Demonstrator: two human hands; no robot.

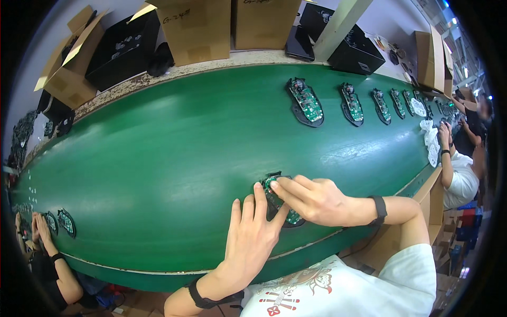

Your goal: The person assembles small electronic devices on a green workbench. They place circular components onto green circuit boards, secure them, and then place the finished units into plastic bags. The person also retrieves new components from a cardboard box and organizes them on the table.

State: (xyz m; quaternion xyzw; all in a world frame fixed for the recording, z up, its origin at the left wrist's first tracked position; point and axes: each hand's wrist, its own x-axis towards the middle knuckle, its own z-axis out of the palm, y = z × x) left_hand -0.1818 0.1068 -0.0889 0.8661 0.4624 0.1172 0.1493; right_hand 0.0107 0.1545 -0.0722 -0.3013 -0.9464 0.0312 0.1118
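Note:
A black housing with a green circuit board [294,217] lies on the green belt in front of me, partly covered by both hands. My left hand [248,235] has its fingers stretched and spread; its index fingertip rests at the unit's upper left edge, and its thumb lies across the lower part. My right hand [322,203] reaches in from the right with curled fingers, its index fingertip pressed on the board's upper end. What sits under that fingertip is hidden.
Similar units, such as one housing [307,103], form a row along the far right. Cardboard boxes [195,31] and a black bin [356,53] stand behind the belt. Co-workers' hands [42,230] are at the far left; another person [459,169] works at the right beside clear plastic bags [430,140].

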